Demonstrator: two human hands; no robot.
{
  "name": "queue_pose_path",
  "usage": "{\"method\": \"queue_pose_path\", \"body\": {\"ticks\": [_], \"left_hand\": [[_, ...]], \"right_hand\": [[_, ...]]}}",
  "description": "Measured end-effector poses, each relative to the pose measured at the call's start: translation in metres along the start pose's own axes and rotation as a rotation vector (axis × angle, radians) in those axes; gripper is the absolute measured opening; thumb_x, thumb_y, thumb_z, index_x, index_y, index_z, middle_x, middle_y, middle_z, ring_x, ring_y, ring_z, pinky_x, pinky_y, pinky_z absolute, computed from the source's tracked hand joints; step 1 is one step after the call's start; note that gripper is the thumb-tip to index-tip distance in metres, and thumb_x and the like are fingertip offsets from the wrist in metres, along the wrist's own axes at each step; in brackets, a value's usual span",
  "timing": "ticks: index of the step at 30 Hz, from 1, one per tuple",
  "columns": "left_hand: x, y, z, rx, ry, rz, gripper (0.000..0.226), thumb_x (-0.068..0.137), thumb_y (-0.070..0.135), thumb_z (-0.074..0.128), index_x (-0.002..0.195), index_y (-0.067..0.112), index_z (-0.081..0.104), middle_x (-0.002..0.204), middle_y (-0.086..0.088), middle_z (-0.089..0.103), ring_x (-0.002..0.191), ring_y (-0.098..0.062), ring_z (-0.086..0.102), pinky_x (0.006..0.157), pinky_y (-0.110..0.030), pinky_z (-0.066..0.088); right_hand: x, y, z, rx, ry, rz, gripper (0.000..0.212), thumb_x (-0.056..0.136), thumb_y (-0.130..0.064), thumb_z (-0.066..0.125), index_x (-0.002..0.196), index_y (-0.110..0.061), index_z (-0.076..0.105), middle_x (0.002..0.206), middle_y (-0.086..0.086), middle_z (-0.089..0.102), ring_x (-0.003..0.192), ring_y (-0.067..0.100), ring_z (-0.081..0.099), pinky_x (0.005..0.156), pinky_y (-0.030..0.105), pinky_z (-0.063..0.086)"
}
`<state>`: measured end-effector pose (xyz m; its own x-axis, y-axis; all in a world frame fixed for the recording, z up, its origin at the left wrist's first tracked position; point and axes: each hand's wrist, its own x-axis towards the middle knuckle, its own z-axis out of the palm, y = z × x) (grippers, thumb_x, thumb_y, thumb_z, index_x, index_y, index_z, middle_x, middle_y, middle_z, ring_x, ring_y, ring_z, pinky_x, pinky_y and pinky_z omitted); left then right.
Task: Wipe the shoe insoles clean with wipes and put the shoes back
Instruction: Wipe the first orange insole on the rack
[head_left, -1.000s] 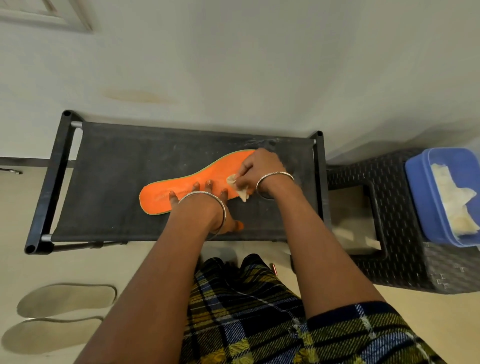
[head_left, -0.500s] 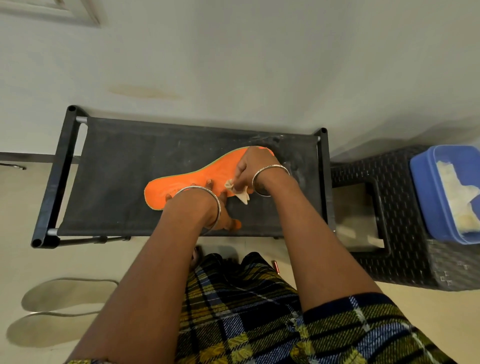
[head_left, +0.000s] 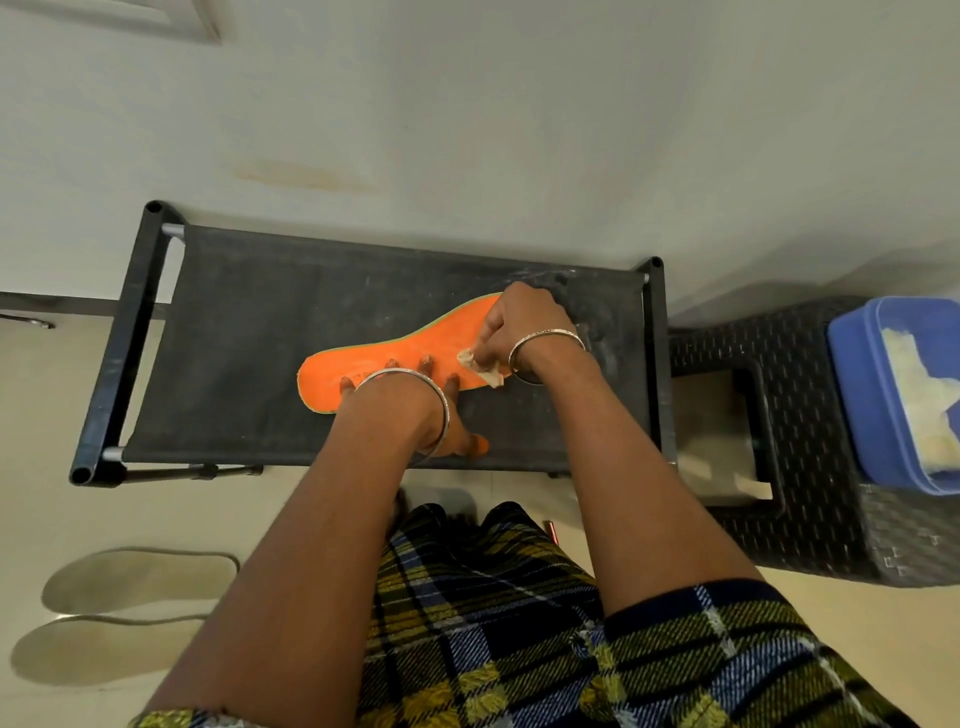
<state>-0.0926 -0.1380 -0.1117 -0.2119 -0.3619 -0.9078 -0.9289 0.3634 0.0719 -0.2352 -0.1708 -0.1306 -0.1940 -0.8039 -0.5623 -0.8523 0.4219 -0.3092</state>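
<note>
Pinched in the right hand, a crumpled off-white wipe presses on the orange insole; that grip is closed tight around it. Just left of this grip, the left hand lies spread flat, fingertips pinning the insole, holding nothing. Bright orange with a thin green edge, the insole lies flat on the black fabric rack. Its long axis runs from beneath the wiping grip, leftward and slightly toward the person. Well right of the grip, a blue tub sits on a dark woven stool. Two pale insoles lie on the floor, far left.
</note>
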Motion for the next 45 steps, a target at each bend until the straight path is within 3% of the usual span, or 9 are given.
{"method": "queue_pose_path", "body": {"ticks": [4, 10, 15, 18, 24, 28, 31, 39, 45], "left_hand": [[0.003, 0.0, 0.001, 0.007, 0.005, 0.004, 0.099, 0.082, 0.079, 0.04, 0.151, 0.035, -0.016, 0.158, 0.0, -0.027, 0.146, -0.039, -0.017, 0.115, -0.064, 0.008], [0.004, -0.001, 0.001, -0.01, 0.008, 0.001, 0.098, 0.082, 0.079, 0.041, 0.151, 0.037, -0.015, 0.159, 0.001, -0.026, 0.146, -0.037, -0.018, 0.115, -0.064, 0.008], [0.002, -0.005, 0.0, -0.002, 0.01, 0.008, 0.097, 0.084, 0.077, 0.039, 0.151, 0.035, -0.017, 0.158, 0.0, -0.028, 0.146, -0.036, -0.019, 0.115, -0.062, 0.007], [0.0, -0.005, -0.001, 0.0, 0.003, 0.005, 0.097, 0.084, 0.077, 0.038, 0.15, 0.035, -0.019, 0.157, 0.001, -0.029, 0.146, -0.035, -0.019, 0.115, -0.063, 0.008], [0.0, -0.007, -0.002, -0.02, 0.002, 0.01, 0.097, 0.084, 0.076, 0.041, 0.151, 0.036, -0.017, 0.158, 0.001, -0.027, 0.146, -0.036, -0.018, 0.115, -0.063, 0.007], [-0.001, -0.007, -0.001, -0.033, 0.015, 0.013, 0.097, 0.084, 0.076, 0.04, 0.151, 0.035, -0.016, 0.159, 0.001, -0.025, 0.147, -0.035, -0.017, 0.116, -0.062, 0.008], [-0.002, -0.007, -0.001, -0.025, 0.014, 0.012, 0.098, 0.084, 0.077, 0.04, 0.151, 0.034, -0.016, 0.158, 0.001, -0.027, 0.147, -0.035, -0.017, 0.115, -0.062, 0.009], [0.003, -0.007, 0.001, -0.062, 0.005, -0.004, 0.103, 0.081, 0.078, 0.043, 0.15, 0.035, -0.019, 0.159, 0.0, -0.026, 0.147, -0.035, -0.017, 0.115, -0.063, 0.007], [0.002, -0.005, 0.001, -0.037, 0.015, 0.007, 0.1, 0.082, 0.078, 0.041, 0.151, 0.034, -0.018, 0.157, 0.001, -0.029, 0.146, -0.035, -0.02, 0.115, -0.063, 0.007]], "right_hand": [[-0.001, 0.001, 0.0, 0.139, 0.257, -0.031, 0.012, 0.076, -0.032, 0.083, 0.084, -0.024, 0.078, 0.098, -0.001, 0.075, 0.091, 0.022, 0.07, 0.085, 0.04, 0.059], [-0.001, -0.003, -0.003, -0.083, -0.066, 0.028, 0.041, 0.058, -0.033, 0.09, 0.093, -0.018, 0.076, 0.09, 0.002, 0.074, 0.082, 0.022, 0.071, 0.079, 0.04, 0.06], [-0.003, -0.014, 0.003, 0.064, 0.134, -0.048, 0.011, 0.07, -0.021, 0.084, 0.08, -0.021, 0.079, 0.088, -0.001, 0.075, 0.083, 0.02, 0.071, 0.081, 0.035, 0.059], [-0.004, -0.018, 0.005, 0.105, 0.216, -0.083, 0.007, 0.077, -0.021, 0.081, 0.083, -0.019, 0.078, 0.093, -0.001, 0.075, 0.086, 0.018, 0.07, 0.081, 0.032, 0.057], [0.0, -0.015, 0.001, -0.152, -0.094, 0.027, 0.031, 0.059, -0.032, 0.088, 0.084, -0.018, 0.076, 0.079, -0.001, 0.073, 0.073, 0.019, 0.07, 0.073, 0.036, 0.061], [0.0, -0.014, 0.007, 0.039, 0.089, -0.06, 0.014, 0.068, -0.022, 0.083, 0.082, -0.021, 0.079, 0.084, -0.001, 0.075, 0.081, 0.019, 0.069, 0.078, 0.035, 0.059], [-0.001, -0.015, 0.01, 0.132, 0.226, -0.125, 0.006, 0.074, -0.027, 0.083, 0.077, -0.025, 0.078, 0.087, -0.006, 0.075, 0.088, 0.017, 0.069, 0.082, 0.035, 0.057], [0.002, -0.016, 0.004, -0.127, -0.095, -0.043, 0.028, 0.061, -0.029, 0.087, 0.084, -0.017, 0.077, 0.078, 0.001, 0.074, 0.072, 0.019, 0.071, 0.073, 0.037, 0.062], [-0.002, -0.02, 0.008, 0.07, 0.236, -0.106, 0.006, 0.078, -0.021, 0.079, 0.082, -0.025, 0.079, 0.093, -0.006, 0.076, 0.088, 0.017, 0.069, 0.079, 0.032, 0.057]]}}
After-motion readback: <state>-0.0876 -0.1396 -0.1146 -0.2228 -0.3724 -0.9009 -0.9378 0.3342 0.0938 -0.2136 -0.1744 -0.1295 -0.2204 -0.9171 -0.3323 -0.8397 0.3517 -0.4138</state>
